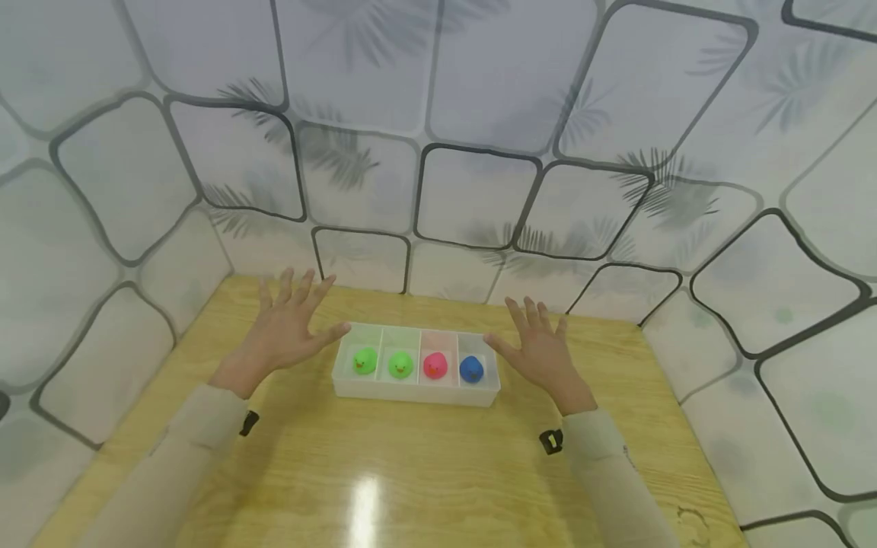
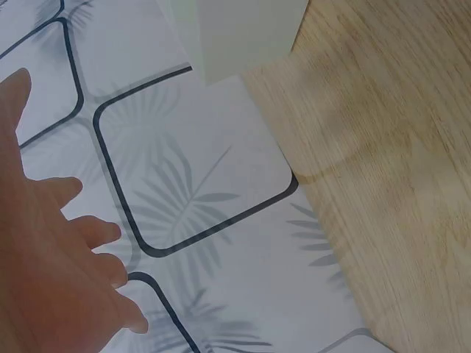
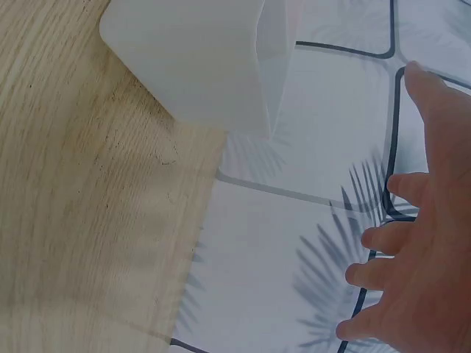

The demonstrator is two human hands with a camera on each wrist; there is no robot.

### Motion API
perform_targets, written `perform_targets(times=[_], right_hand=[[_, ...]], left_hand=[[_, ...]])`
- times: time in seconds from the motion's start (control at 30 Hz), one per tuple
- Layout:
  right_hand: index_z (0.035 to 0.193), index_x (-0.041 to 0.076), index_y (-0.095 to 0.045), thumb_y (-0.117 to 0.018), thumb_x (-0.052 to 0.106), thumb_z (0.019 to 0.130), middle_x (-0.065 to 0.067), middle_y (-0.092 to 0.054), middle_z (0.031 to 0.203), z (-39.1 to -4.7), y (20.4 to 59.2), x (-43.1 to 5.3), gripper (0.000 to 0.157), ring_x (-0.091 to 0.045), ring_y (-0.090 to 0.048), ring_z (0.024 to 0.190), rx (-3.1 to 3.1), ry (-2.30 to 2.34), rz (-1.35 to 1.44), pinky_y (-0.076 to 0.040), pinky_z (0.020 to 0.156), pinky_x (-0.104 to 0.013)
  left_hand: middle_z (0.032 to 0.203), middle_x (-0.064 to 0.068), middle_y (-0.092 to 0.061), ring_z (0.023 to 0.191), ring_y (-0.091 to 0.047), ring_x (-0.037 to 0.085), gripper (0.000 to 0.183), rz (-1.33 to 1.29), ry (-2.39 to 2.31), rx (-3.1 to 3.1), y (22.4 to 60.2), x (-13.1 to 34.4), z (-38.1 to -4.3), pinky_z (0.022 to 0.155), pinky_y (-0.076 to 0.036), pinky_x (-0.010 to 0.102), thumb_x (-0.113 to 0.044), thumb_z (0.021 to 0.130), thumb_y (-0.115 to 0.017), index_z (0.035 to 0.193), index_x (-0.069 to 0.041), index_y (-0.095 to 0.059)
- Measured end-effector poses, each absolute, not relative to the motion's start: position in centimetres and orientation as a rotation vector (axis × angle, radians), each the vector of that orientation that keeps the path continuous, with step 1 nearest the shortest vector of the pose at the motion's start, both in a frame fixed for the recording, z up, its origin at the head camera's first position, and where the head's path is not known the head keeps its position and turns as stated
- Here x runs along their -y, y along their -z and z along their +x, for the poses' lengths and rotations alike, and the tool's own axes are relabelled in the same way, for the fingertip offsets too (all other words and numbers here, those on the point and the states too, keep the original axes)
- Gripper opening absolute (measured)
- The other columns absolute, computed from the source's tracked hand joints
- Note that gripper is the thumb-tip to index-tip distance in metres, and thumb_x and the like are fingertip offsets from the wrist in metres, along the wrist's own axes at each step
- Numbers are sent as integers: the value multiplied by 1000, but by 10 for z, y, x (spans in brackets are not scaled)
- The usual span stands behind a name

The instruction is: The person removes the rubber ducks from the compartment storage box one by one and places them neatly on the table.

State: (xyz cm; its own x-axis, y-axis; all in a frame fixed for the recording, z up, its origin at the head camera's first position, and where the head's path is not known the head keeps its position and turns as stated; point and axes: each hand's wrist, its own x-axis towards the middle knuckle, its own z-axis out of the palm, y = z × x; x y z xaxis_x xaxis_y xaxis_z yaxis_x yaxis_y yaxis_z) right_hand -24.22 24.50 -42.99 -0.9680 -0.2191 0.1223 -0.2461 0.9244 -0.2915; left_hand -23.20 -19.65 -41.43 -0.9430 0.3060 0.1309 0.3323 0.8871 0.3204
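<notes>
A white tray (image 1: 414,393) with a row of compartments sits on the wooden table between my hands. From left to right it holds a green duck (image 1: 365,361), a second green duck (image 1: 400,365), a pink duck (image 1: 435,366) and a blue duck (image 1: 471,370), one per compartment. My left hand (image 1: 284,331) is spread beside the tray's left end, its thumb by the upper corner. On the other side my right hand (image 1: 537,346) spreads its fingers, thumb near the right upper corner. Both hands hold nothing. Each wrist view shows the tray's end, with the ducks hidden.
Light wooden table (image 1: 425,472) surrounds the tray and carries a bright reflection in front. A patterned wall covering (image 1: 473,198) with dark outlines and leaf prints rises behind and at both sides. Small black devices (image 1: 551,441) sit at the wrists.
</notes>
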Motion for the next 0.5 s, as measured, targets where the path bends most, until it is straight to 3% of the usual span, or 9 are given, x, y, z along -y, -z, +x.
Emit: perform_targets(times=[0.13,0.23,0.4,0.5], right_hand=[[169,17,-24,-58,64,101,-25,-24,172,-243,434,-246,89,-53,-17,159,2985,-580,374,-2,120,-81],[168,14,-27,-65,53,101,-23,-31,171,-243,437,-247,86,-51,-26,157,2944,-683,398,-11,123,-76],[155,5,-50,-74,34,99,-23,-53,156,-244,442,-246,68,-47,-48,146,2818,-808,433,-37,119,-64],[144,2,-63,-77,28,98,-23,-64,144,-245,446,-244,55,-45,-56,138,2770,-901,425,-44,115,-61]], left_hand=[[174,27,-12,159,4,57,91,-539,597,2981,416,195,-234,115,9,84,-66,103,-51,171,-18,-16],[174,28,-16,159,-3,58,90,-574,690,2975,421,194,-235,115,5,85,-64,103,-53,171,-18,-16],[173,22,-23,156,-15,60,89,-601,802,2931,434,193,-235,117,-2,84,-59,104,-57,171,-18,-17],[175,18,-23,156,-16,60,88,-613,855,2916,440,192,-233,118,-2,82,-58,104,-57,171,-18,-16]])
